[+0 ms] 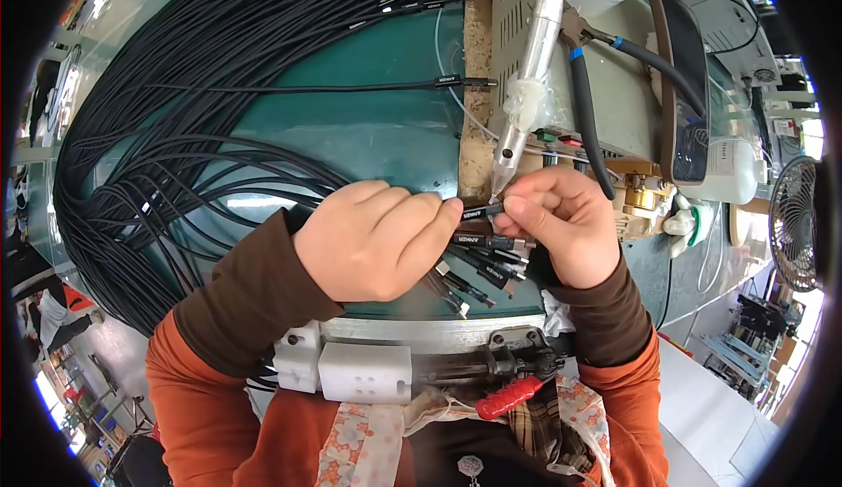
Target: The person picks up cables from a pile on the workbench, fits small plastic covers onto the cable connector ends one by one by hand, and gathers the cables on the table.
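My left hand (379,239) is closed around a black cable near its connector end, with the white-lettered connector (474,214) sticking out past the thumb. At that connector's tip, my right hand (566,222) pinches with thumb and forefinger. Directly above the fingertips, the pointed nozzle of a silver dispenser pen (526,92) comes down close to the connector; whether it touches I cannot tell. More labelled cable ends (491,263) lie in a bunch just below both hands.
A large looped bundle of black cables (132,136) covers the left of the green mat (368,136). One cable end (452,82) lies apart near the wooden strip (478,39). Pliers (583,101) rest on a metal box (614,75). A red-handled clamp (509,397) sits at the front edge; a fan (796,222) stands right.
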`<state>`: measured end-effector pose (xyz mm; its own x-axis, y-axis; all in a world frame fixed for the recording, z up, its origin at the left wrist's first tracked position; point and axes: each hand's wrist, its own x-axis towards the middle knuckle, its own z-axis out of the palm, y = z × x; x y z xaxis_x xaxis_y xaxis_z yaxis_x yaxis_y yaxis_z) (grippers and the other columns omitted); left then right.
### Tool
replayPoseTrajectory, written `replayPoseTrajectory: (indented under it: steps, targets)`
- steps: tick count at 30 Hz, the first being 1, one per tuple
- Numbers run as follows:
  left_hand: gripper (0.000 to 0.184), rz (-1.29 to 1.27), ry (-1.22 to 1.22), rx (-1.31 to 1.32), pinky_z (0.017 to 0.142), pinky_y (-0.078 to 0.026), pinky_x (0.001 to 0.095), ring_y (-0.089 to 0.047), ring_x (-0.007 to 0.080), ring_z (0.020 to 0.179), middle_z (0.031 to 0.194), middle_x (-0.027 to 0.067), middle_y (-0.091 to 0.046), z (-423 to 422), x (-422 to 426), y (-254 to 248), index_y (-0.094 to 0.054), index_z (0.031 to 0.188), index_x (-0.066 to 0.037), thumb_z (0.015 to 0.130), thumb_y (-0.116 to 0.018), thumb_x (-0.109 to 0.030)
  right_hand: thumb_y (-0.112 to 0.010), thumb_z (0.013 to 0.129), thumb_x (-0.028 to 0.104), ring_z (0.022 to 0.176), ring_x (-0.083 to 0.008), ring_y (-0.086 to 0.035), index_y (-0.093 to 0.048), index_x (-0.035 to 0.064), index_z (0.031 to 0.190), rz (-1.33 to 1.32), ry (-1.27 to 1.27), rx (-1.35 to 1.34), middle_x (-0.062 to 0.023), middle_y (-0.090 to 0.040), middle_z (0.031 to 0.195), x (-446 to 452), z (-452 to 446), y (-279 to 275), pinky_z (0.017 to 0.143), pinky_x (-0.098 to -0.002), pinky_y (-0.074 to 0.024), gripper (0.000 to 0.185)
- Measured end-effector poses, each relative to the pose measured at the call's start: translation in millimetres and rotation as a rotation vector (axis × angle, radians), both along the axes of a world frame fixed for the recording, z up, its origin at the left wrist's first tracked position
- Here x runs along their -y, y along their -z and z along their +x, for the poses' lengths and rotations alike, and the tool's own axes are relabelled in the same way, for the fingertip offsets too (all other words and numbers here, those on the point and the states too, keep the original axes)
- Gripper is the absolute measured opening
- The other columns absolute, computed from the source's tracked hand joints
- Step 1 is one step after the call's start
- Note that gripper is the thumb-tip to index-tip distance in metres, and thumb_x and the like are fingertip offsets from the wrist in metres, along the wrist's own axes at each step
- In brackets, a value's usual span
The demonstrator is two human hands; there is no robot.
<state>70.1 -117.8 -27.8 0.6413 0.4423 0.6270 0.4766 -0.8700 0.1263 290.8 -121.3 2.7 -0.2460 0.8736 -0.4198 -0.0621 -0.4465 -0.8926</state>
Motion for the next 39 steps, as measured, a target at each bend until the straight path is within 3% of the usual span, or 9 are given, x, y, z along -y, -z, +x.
replayPoseTrajectory:
  steps: [7, 28, 38, 39]
  targets:
    - [0.016, -0.013, -0.08, -0.032, 0.051, -0.041, 0.0242, -0.048, 0.0148, 0.057, 0.084, 0.0093, -0.058, 1, -2, -4, -0.063, 0.091, 0.003, 0.075, -0.064, -0.002, -0.064, 0.084, -0.004, 0.071, -0.0139, -0.066, -0.061, -0.0033, 0.095, 0.114, 0.091, -0.041, -0.0087, -0.066, 0.08, 1, -5, 4, 0.067, -0.02, -0.0522, 0.012]
    - [0.01, 0.056, -0.008, 0.034, 0.045, -0.035, 0.0232, -0.04, 0.0121, 0.051, 0.072, 0.0038, -0.052, -5, 0, -7, -0.065, 0.085, 0.0, 0.075, -0.065, -0.001, -0.061, 0.086, -0.004, 0.071, -0.013, -0.064, -0.059, -0.0019, 0.096, 0.037, -0.024, -0.142, -0.0086, -0.065, 0.08, 3, 0, -6, 0.066, -0.0196, -0.0509, 0.011]
    - [0.007, 0.008, 0.093, 0.101, 0.042, -0.027, 0.0226, -0.033, 0.0104, 0.049, 0.062, -0.0018, -0.04, -7, 3, -7, -0.065, 0.082, -0.003, 0.076, -0.068, -0.005, -0.066, 0.08, -0.007, 0.062, -0.0108, -0.056, -0.062, 0.0002, 0.094, -0.051, -0.135, -0.157, -0.0043, -0.062, 0.072, 8, -4, -17, 0.057, -0.0191, -0.0442, 0.017]
    - [0.007, 0.013, 0.097, 0.107, 0.042, -0.027, 0.0226, -0.033, 0.0104, 0.049, 0.062, -0.0017, -0.04, -6, 4, -6, -0.065, 0.082, -0.003, 0.076, -0.068, -0.005, -0.067, 0.077, -0.007, 0.062, -0.0119, -0.056, -0.063, 0.0, 0.092, 0.098, -0.204, -0.064, -0.005, -0.062, 0.072, 9, -5, -14, 0.057, -0.0202, -0.0439, 0.018]
